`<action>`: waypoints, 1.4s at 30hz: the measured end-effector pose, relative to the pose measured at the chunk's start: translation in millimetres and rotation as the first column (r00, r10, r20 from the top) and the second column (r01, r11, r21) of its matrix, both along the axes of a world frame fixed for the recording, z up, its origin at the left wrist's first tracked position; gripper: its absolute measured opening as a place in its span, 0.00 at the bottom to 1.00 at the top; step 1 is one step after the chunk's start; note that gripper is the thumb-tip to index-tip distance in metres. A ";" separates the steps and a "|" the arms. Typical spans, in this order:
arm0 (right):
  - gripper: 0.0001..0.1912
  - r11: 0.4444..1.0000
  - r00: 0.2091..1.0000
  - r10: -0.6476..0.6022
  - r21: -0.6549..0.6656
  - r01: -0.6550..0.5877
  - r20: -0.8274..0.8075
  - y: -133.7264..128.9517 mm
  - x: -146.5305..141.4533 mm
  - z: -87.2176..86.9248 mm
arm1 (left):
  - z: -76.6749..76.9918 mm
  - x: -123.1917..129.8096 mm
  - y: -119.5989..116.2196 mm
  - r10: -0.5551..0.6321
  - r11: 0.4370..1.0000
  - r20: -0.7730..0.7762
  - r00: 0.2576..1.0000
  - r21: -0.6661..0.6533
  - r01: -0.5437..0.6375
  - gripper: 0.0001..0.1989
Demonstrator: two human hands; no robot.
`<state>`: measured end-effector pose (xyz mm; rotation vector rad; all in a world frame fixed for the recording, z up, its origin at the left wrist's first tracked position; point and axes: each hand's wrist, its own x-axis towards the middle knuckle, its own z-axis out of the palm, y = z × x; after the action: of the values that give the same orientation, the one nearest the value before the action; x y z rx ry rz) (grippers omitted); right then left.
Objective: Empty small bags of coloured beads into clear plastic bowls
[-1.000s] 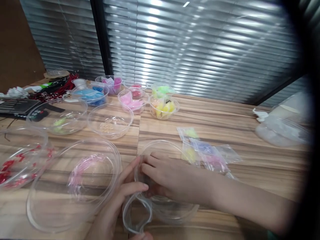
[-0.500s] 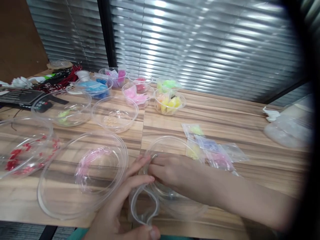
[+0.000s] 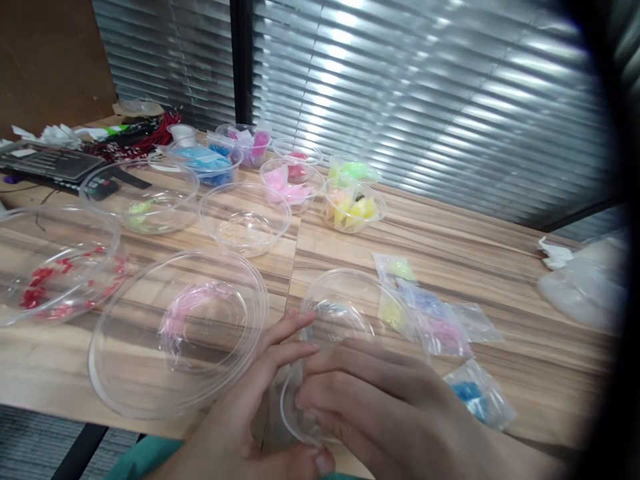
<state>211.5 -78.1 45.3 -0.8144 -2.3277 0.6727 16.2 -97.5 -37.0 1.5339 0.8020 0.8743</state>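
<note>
My left hand (image 3: 245, 413) holds a small clear plastic bag (image 3: 286, 408) at the table's front edge, its mouth spread between thumb and fingers. My right hand (image 3: 385, 400) is over that mouth with fingertips pinched together at the opening. Whatever they hold is hidden. Just beyond both hands stands a clear round bowl (image 3: 345, 272) with some transparent bits on its bottom, partly covered by my right hand. Left of my left hand is a larger clear bowl (image 3: 100, 393) with pale pink pieces inside.
Small bags with yellow, violet and pink contents lie to the right, along with a bag of blue pieces (image 3: 470, 398). Further clear bowls hold red bits (image 3: 37, 288) and yellow packets (image 3: 363, 210). Tools and red wires (image 3: 155, 137) lie back left; a plastic bag (image 3: 585, 283) is far right.
My right hand has moved from inside the clear bowl toward me, to the mouth of the bag. My left hand keeps holding the bag. The camera view has shifted slightly.
</note>
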 end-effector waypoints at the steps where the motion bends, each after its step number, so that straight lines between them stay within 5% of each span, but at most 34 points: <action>1: 0.16 0.998 0.999 0.008 0.056 -0.010 0.041 -0.4 -1.1 -1.6 | 0.4 0.7 -0.2 0.009 1.000 -0.009 1.000 0.006 -0.009 0.33; 6: 0.24 0.968 0.975 0.002 0.246 -0.057 0.221 1.9 -3.1 2.4 | 0.9 3.2 -2.0 0.046 0.999 -0.002 0.999 0.004 -0.046 0.30; 12: 0.26 0.943 0.957 0.031 0.310 -0.124 0.289 3.1 -8.1 10.4 | -6.8 3.9 -3.7 0.051 0.999 0.052 0.997 -0.020 -0.050 0.34; 17: 0.25 0.964 0.967 0.027 0.251 -0.092 0.254 0.9 -4.7 13.4 | -6.1 3.5 -4.2 0.047 0.999 0.024 0.999 -0.007 -0.047 0.33; 24: 0.16 0.991 0.977 0.107 -0.100 -0.089 0.185 -0.2 1.4 9.9 | -4.7 2.9 -3.0 0.017 0.997 0.040 0.999 -0.070 -0.014 0.31; 28: 0.17 0.993 0.989 0.097 -0.074 -0.090 0.109 0.5 -3.5 4.4 | -8.4 3.2 -4.5 0.018 0.999 0.066 0.998 -0.041 -0.015 0.31; 33: 0.06 1.000 0.999 -0.017 0.003 0.017 0.051 3.4 14.6 16.1 | -9.4 0.0 -5.3 0.027 0.999 0.004 1.000 -0.029 -0.027 0.31; 38: 0.08 0.950 0.926 -0.312 0.094 0.299 0.211 16.8 40.9 20.4 | -7.2 -1.0 -2.6 0.018 0.998 -0.064 0.998 0.057 -0.014 0.31; 40: 0.11 0.953 0.884 -0.302 0.131 0.272 0.358 23.5 43.9 8.1 | -7.7 -0.9 -2.6 0.026 0.996 -0.076 0.997 0.083 -0.020 0.31; 42: 0.25 0.975 0.822 -0.222 0.099 0.200 0.524 30.0 42.3 -6.9 | -8.4 -1.1 -3.1 0.034 0.993 -0.088 0.996 0.118 -0.024 0.30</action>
<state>253.7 -48.0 38.3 -1.3606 -2.6603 0.3217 15.1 -100.6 -45.4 1.6773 0.8525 0.8918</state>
